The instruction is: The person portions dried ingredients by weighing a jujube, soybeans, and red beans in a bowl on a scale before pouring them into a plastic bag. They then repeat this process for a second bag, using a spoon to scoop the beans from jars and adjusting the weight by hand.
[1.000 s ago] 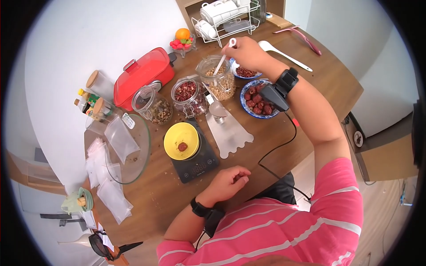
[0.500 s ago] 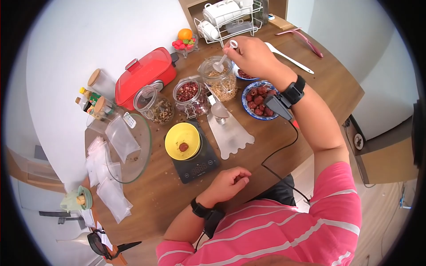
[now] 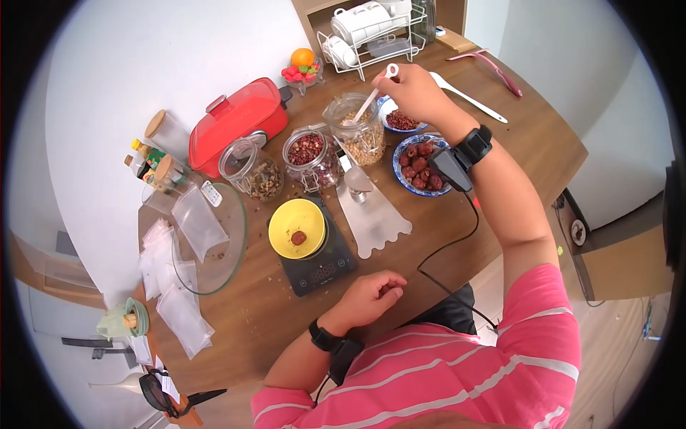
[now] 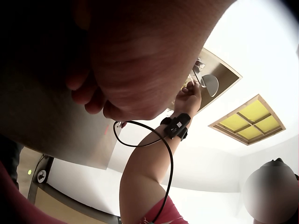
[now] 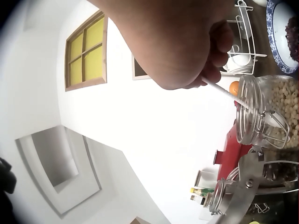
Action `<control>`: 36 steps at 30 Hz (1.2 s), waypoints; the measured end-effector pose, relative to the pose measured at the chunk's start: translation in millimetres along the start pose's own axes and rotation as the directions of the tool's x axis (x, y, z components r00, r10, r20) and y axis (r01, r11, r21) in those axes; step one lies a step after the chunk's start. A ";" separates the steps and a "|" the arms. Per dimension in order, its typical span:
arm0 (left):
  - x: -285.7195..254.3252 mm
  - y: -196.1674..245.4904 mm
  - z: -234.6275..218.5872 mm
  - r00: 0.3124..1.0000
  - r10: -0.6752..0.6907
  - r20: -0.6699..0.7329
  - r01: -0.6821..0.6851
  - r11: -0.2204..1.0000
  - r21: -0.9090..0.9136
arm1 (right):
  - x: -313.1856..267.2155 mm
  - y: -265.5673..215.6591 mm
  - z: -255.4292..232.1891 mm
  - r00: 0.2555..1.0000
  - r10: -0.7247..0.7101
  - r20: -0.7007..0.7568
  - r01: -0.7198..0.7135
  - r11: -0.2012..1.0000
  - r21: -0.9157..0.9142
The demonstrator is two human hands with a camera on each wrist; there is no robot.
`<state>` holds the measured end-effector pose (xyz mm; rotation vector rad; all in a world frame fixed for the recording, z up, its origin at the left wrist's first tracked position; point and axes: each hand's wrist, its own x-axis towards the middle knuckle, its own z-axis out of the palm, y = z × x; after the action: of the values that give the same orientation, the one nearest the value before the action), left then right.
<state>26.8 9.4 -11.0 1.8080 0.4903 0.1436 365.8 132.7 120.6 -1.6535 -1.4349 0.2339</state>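
The shirt [image 3: 443, 372] is pink, short-sleeved, pale-striped. Each wrist [image 3: 334, 319] wears a black strap [image 3: 322, 334], camera [image 3: 346, 359] and cable [image 4: 171, 163]; the right camera [image 4: 173, 130] bears a white label [image 4: 179, 124].

The table [image 3: 536, 139] is made of brown wood. Near its middle lies a black scale [image 3: 321, 280], and just beside it a grey flat piece [image 3: 371, 223] with a wavy edge. Behind these, three glass jars [image 3: 368, 146] stand in a row. On the right side there are two blue-and-white bowls [image 3: 421, 193], a white spoon [image 3: 469, 99] and a pink tool [image 3: 501, 76]; on the left, a red pan [image 3: 236, 129] and some plastic bags [image 3: 184, 318].
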 end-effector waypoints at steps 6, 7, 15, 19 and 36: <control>-0.7 0.5 0.6 1.000 -0.003 -0.003 0.003 1.000 -0.024 | -5.7 12.9 3.0 0.981 0.195 -0.006 -0.191 0.967 0.169; -0.7 0.7 0.4 1.000 -0.005 -0.001 0.005 1.000 -0.025 | -6.1 15.7 3.5 0.982 0.191 -0.006 -0.187 0.968 0.166; -1.4 -5.7 0.6 0.999 0.051 -0.007 -0.051 0.999 0.005 | -16.0 19.6 -0.5 0.959 0.279 -0.049 -0.235 0.881 0.410; -1.7 -9.3 2.0 0.997 0.070 -0.012 -0.070 0.997 0.014 | -24.6 21.2 -9.7 0.917 0.391 -0.072 -0.295 0.791 0.535; -6.5 -8.7 3.7 0.979 0.195 -0.065 -0.185 0.974 0.131 | -51.8 11.9 -22.8 0.854 0.519 -0.040 -0.380 0.674 0.633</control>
<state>20.0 5.4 -19.3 1.9763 0.3866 0.3224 373.0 77.7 104.4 -1.3956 -0.6382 0.7010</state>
